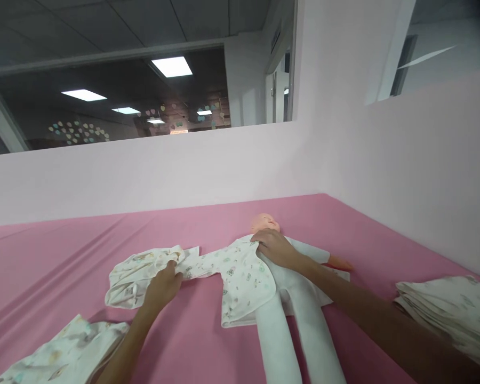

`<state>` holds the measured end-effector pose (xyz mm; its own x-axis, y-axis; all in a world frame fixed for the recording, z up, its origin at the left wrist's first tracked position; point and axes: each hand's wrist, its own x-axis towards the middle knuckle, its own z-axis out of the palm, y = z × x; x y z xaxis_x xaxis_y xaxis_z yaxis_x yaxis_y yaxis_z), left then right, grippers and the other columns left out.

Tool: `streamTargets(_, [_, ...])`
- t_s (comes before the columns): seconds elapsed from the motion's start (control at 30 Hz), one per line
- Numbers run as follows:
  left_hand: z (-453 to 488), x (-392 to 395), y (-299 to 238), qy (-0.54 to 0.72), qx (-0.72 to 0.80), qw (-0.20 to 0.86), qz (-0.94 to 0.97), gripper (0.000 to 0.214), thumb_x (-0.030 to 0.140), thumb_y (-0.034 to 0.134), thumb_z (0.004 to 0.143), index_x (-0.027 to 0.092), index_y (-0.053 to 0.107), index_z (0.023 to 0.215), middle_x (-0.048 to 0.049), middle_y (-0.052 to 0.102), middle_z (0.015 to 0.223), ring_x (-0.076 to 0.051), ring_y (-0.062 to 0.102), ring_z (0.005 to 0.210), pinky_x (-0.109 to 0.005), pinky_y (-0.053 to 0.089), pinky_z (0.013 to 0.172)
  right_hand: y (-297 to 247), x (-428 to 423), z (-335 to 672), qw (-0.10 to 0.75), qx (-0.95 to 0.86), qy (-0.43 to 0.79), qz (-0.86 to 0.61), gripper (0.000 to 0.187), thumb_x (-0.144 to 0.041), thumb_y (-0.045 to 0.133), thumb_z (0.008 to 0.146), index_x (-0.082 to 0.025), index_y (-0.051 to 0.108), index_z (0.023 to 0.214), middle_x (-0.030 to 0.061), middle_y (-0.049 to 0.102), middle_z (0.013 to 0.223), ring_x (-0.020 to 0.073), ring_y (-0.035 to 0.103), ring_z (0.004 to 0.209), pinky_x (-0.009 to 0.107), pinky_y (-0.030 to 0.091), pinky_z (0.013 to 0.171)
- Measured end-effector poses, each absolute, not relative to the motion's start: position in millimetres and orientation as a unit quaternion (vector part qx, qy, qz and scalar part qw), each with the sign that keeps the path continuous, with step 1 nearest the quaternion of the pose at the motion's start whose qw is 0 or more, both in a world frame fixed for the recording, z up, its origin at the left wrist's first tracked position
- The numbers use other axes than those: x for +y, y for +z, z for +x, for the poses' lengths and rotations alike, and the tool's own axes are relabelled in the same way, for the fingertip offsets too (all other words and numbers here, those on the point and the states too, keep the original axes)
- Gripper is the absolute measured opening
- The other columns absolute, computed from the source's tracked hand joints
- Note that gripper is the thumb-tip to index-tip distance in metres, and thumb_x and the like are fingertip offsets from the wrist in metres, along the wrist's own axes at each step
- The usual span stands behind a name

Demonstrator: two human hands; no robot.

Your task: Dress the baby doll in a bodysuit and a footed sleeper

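A baby doll with a white cloth body lies on its back. A white patterned baby shirt covers one side of its chest, with the sleeve stretched out to the left over that arm. My left hand is closed on the sleeve's cuff end. At the doll's neck, my right hand grips the shirt's front edge with bent fingers. The doll's other arm points right, outside any sleeve, and part of the shirt shows beneath it. My right hand partly hides the neck and upper chest.
Folded patterned cloth lies just beyond my left hand. Another patterned cloth pile sits at the near left, and a stack of folded cloths at the right. A pink sheet covers the surface, bordered by white walls behind and right.
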<state>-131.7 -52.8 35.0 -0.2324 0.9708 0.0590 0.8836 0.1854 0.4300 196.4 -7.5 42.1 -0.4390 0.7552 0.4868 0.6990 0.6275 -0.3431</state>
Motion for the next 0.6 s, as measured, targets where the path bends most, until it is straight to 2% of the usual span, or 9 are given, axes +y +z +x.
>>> streamTargets(0.07, [-130, -50, 38, 0.282, 0.728, 0.270, 0.564, 0.029, 0.033, 0.052, 0.079, 0.017, 0.053, 0.104, -0.0050, 0.064, 0.079, -0.021, 0.061, 0.071, -0.027, 0.040, 0.059, 43, -9, 198, 0.314, -0.847, 0.048, -0.426, 0.033, -0.008, 0.043, 0.081, -0.020, 0.071, 0.094, 0.0055, 0.071, 0.096, 0.0209, 0.060, 0.094, 0.033, 0.042, 0.083])
streamTargets(0.17, [-126, -44, 42, 0.353, 0.644, 0.473, 0.486, 0.033, 0.048, 0.062, 0.073, 0.016, 0.055, 0.082, -0.0012, 0.059, 0.065, -0.015, 0.054, 0.057, -0.024, 0.036, 0.052, 43, -9, 199, 0.319, -0.846, 0.049, -0.425, 0.033, -0.008, 0.043, 0.081, -0.020, 0.070, 0.096, 0.0054, 0.071, 0.097, 0.0206, 0.061, 0.095, 0.032, 0.043, 0.084])
streamTargets(0.27, [-123, -34, 39, 0.426, 0.610, 0.538, 0.397, 0.028, 0.039, 0.067, 0.068, 0.017, 0.050, 0.072, 0.0007, 0.055, 0.063, -0.011, 0.049, 0.055, -0.021, 0.036, 0.050, 43, -13, 200, 0.323, -0.845, 0.052, -0.423, 0.031, -0.008, 0.045, 0.082, -0.020, 0.070, 0.096, 0.0050, 0.071, 0.100, 0.0199, 0.061, 0.097, 0.032, 0.044, 0.085])
streamTargets(0.4, [-125, -24, 27, 0.511, 0.649, 0.417, 0.379, 0.023, 0.024, 0.060, 0.067, 0.018, 0.054, 0.088, 0.0076, 0.039, 0.054, -0.007, 0.031, 0.043, -0.019, 0.022, 0.043, 43, -38, 199, 0.334, -0.840, 0.062, -0.423, 0.024, -0.019, 0.048, 0.088, -0.020, 0.068, 0.100, 0.0048, 0.071, 0.104, 0.0209, 0.060, 0.102, 0.036, 0.043, 0.091])
streamTargets(0.47, [-129, -26, 22, 0.479, 0.691, 0.332, 0.429, 0.031, 0.023, 0.055, 0.069, 0.019, 0.056, 0.099, 0.0058, 0.041, 0.056, -0.010, 0.036, 0.045, -0.021, 0.027, 0.045, 39, -57, 204, 0.353, -0.829, 0.048, -0.431, 0.026, -0.026, 0.050, 0.090, -0.021, 0.064, 0.110, 0.0054, 0.066, 0.116, 0.0228, 0.056, 0.111, 0.039, 0.041, 0.097])
streamTargets(0.53, [-134, -31, 21, 0.419, 0.729, 0.208, 0.500, 0.032, 0.024, 0.051, 0.072, 0.018, 0.056, 0.103, -0.0012, 0.053, 0.071, -0.017, 0.051, 0.061, -0.027, 0.038, 0.055, 30, -78, 219, 0.374, -0.814, 0.025, -0.445, 0.028, -0.027, 0.048, 0.091, -0.022, 0.061, 0.115, 0.0058, 0.062, 0.123, 0.0234, 0.052, 0.116, 0.040, 0.039, 0.101])
streamTargets(0.6, [-136, -37, 25, 0.369, 0.742, 0.073, 0.555, 0.031, 0.026, 0.047, 0.077, 0.017, 0.055, 0.106, -0.0093, 0.057, 0.094, -0.026, 0.057, 0.088, -0.034, 0.044, 0.072, 15, -95, 247, 0.389, -0.782, 0.015, -0.486, 0.026, -0.029, 0.044, 0.092, -0.022, 0.061, 0.111, 0.0064, 0.062, 0.119, 0.0232, 0.054, 0.113, 0.040, 0.040, 0.099])
